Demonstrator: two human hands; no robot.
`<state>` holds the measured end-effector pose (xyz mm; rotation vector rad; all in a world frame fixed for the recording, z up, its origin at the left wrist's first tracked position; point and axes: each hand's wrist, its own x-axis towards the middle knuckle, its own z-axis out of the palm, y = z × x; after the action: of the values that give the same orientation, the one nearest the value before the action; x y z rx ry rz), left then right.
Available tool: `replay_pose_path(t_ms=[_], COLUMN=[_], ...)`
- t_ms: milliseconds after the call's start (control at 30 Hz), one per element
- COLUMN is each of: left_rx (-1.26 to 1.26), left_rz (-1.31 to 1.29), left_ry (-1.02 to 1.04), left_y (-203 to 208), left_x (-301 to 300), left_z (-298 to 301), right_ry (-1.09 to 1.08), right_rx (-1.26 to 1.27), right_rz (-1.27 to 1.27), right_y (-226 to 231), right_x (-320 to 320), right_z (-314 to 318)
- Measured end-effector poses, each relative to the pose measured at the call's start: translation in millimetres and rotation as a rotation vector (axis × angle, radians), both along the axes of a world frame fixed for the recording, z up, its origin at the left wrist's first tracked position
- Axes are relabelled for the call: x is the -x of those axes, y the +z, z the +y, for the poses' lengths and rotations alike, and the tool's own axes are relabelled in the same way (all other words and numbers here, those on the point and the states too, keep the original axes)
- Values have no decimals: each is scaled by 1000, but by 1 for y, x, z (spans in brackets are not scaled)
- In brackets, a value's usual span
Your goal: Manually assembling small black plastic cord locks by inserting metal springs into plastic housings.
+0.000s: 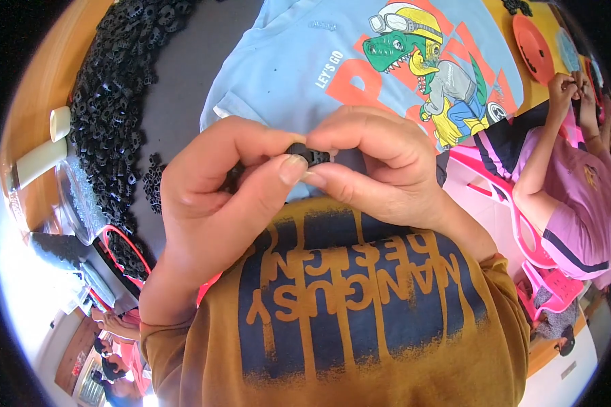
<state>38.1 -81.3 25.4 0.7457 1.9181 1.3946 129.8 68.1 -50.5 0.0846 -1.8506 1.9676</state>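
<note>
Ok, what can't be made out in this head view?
- Small black part: mostly hidden by the fingertips of the left hand and right hand; its shape is unclear.
- Black parts pile: pieces too small and bent by the fisheye rim.
- Co-worker's hands: too small; what they hold is unreadable.

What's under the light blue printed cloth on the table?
The light blue cloth lies on a dark grey mat. Both hands and the cloth itself cover whatever else sits beneath.

A heap of black parts (pixel 112 102) crowds the upper left, beside a clear bowl (pixel 75 197). The grey surface (pixel 190 61) between that heap and the blue shirt (pixel 299 61) lies open.
</note>
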Motion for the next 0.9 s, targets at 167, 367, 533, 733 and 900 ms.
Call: replay_pose_path(t_ms=[167, 367, 533, 733, 900], left_rx=[7, 148, 61, -20, 4], left_rz=[508, 671, 652, 832, 853], left_ry=[-139, -234, -269, -285, -288], left_y=[1, 14, 1, -10, -10], left_x=[8, 13, 19, 18, 16], left_z=[2, 7, 8, 10, 7], right_ry=[20, 38, 76, 78, 87], right_rx=[-42, -58, -17, 19, -12], right_rz=[37, 9, -39, -102, -99], right_y=[0, 1, 2, 4, 4], right_x=[1, 1, -1, -2, -2], right_z=[2, 4, 4, 3, 4])
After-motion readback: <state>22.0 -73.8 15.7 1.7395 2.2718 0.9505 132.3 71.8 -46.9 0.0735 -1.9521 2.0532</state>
